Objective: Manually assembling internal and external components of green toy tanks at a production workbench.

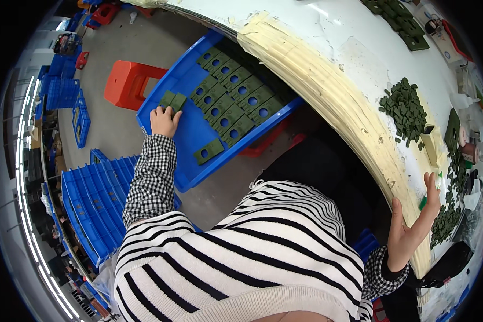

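My left hand (165, 121) reaches into a blue tray (185, 170), its fingers closed on the near edge of a dark green flat part (173, 100) at the tray's left side. Rows of similar green rectangular parts (216, 111), each with a round hole, lie in the tray. One such part (208, 152) lies apart, nearer to me. Over the taped table edge at right, my right hand (417, 224) is raised with fingers apart and nothing in it. A small green thing (423, 203) shows just beside its fingers.
A white table (327, 32) edged with cream tape (327, 80) curves along the right, bearing a heap of small green pieces (403, 107). A red stool (127, 83) stands beyond the tray. Stacked blue trays (99, 206) are at lower left.
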`<action>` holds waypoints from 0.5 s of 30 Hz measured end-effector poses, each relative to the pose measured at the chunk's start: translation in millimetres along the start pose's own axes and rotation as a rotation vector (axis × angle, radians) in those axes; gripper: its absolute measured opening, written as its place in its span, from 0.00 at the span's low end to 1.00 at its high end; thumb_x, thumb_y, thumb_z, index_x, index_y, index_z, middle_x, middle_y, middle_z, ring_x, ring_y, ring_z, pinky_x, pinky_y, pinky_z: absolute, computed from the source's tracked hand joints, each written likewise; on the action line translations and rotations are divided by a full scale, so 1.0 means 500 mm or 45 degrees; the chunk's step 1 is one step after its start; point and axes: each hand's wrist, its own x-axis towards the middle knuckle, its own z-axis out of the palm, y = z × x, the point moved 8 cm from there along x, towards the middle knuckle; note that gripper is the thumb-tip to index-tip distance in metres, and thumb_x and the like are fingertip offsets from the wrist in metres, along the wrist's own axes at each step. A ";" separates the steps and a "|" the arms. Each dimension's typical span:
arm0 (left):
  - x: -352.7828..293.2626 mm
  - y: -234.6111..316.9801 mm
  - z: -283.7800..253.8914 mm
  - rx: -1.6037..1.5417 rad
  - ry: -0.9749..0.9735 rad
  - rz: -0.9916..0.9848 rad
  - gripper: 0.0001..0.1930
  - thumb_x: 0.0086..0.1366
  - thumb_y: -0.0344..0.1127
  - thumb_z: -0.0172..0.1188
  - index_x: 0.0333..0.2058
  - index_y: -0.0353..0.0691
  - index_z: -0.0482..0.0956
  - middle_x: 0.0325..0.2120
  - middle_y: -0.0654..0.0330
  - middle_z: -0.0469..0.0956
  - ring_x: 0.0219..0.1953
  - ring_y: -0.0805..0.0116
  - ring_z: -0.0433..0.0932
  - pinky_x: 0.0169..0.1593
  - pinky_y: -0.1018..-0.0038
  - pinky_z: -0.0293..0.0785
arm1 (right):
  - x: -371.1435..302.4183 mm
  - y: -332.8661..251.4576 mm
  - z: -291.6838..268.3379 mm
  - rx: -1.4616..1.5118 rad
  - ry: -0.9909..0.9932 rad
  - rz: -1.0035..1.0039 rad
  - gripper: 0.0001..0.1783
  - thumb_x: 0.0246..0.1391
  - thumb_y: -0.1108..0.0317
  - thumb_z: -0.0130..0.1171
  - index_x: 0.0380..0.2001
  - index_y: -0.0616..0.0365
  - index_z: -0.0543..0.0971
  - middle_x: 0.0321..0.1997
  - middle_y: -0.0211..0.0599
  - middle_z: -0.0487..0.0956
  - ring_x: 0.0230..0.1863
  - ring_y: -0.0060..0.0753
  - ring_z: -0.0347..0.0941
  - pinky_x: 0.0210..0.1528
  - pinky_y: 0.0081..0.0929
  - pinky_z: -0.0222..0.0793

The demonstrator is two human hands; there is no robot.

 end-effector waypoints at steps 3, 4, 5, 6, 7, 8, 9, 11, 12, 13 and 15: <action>0.080 0.024 -0.019 0.018 0.042 -0.043 0.21 0.63 0.55 0.60 0.38 0.40 0.80 0.42 0.48 0.75 0.48 0.48 0.70 0.53 0.58 0.70 | 0.002 -0.003 -0.001 -0.005 -0.012 -0.005 0.39 0.50 0.72 0.66 0.65 0.64 0.62 0.64 0.48 0.69 0.65 0.51 0.62 0.70 0.47 0.50; 0.102 0.037 -0.022 0.038 0.048 -0.032 0.21 0.62 0.55 0.61 0.38 0.41 0.81 0.43 0.49 0.75 0.48 0.48 0.70 0.53 0.58 0.70 | 0.001 -0.002 -0.002 -0.004 -0.014 0.000 0.39 0.50 0.72 0.66 0.65 0.64 0.62 0.64 0.48 0.69 0.66 0.51 0.62 0.70 0.48 0.50; 0.120 0.050 -0.023 0.057 0.051 -0.021 0.21 0.62 0.56 0.61 0.39 0.41 0.81 0.43 0.50 0.75 0.49 0.48 0.70 0.53 0.58 0.70 | -0.001 -0.001 -0.002 -0.007 -0.022 0.009 0.39 0.50 0.72 0.66 0.65 0.64 0.63 0.64 0.47 0.69 0.66 0.51 0.62 0.70 0.49 0.49; 0.137 0.058 -0.023 0.077 0.054 -0.012 0.22 0.61 0.56 0.62 0.39 0.42 0.82 0.43 0.50 0.75 0.49 0.48 0.70 0.53 0.58 0.70 | -0.003 0.000 -0.001 -0.010 -0.032 0.017 0.39 0.50 0.72 0.66 0.65 0.64 0.63 0.65 0.47 0.69 0.66 0.52 0.62 0.70 0.50 0.49; 0.152 0.063 -0.015 0.136 0.054 0.019 0.23 0.60 0.56 0.63 0.42 0.43 0.82 0.45 0.52 0.74 0.51 0.50 0.69 0.53 0.59 0.70 | -0.004 0.001 0.000 -0.013 -0.042 0.024 0.39 0.50 0.72 0.67 0.64 0.64 0.63 0.65 0.46 0.69 0.66 0.52 0.62 0.70 0.51 0.49; 0.167 0.076 -0.015 0.147 0.025 0.030 0.23 0.60 0.56 0.63 0.42 0.43 0.82 0.45 0.52 0.74 0.52 0.50 0.69 0.54 0.59 0.70 | -0.007 0.002 0.001 -0.027 -0.047 0.025 0.39 0.50 0.72 0.67 0.64 0.64 0.63 0.65 0.46 0.68 0.66 0.52 0.61 0.70 0.51 0.49; 0.180 0.090 -0.015 0.159 -0.006 0.038 0.23 0.60 0.56 0.63 0.42 0.43 0.82 0.46 0.53 0.74 0.52 0.51 0.68 0.54 0.59 0.70 | -0.009 0.003 0.001 -0.040 -0.053 0.025 0.39 0.50 0.71 0.67 0.64 0.64 0.63 0.65 0.45 0.68 0.66 0.53 0.61 0.70 0.52 0.49; 0.201 0.105 -0.005 0.194 -0.082 0.042 0.24 0.60 0.57 0.63 0.44 0.43 0.82 0.46 0.53 0.74 0.54 0.52 0.67 0.54 0.60 0.69 | -0.013 0.005 0.001 -0.063 -0.062 0.023 0.39 0.50 0.71 0.67 0.64 0.64 0.63 0.66 0.44 0.68 0.66 0.53 0.61 0.71 0.53 0.49; 0.208 0.107 0.001 0.179 -0.120 0.036 0.25 0.60 0.58 0.62 0.45 0.43 0.82 0.46 0.54 0.74 0.54 0.52 0.67 0.55 0.60 0.69 | -0.013 0.006 0.001 -0.072 -0.063 0.023 0.39 0.50 0.71 0.67 0.64 0.64 0.63 0.66 0.44 0.68 0.66 0.53 0.61 0.71 0.53 0.49; 0.214 0.108 0.007 0.164 -0.159 0.028 0.25 0.61 0.59 0.60 0.45 0.43 0.82 0.47 0.54 0.74 0.55 0.53 0.67 0.55 0.60 0.68 | -0.014 0.007 0.001 -0.081 -0.065 0.022 0.39 0.50 0.70 0.67 0.64 0.65 0.63 0.66 0.43 0.68 0.66 0.53 0.61 0.71 0.53 0.49; 0.220 0.104 0.025 0.156 -0.239 0.043 0.26 0.63 0.61 0.57 0.46 0.44 0.82 0.47 0.54 0.74 0.55 0.54 0.66 0.56 0.60 0.67 | -0.010 0.008 0.002 -0.081 -0.075 0.030 0.39 0.50 0.70 0.67 0.64 0.65 0.63 0.66 0.44 0.68 0.66 0.53 0.61 0.71 0.54 0.49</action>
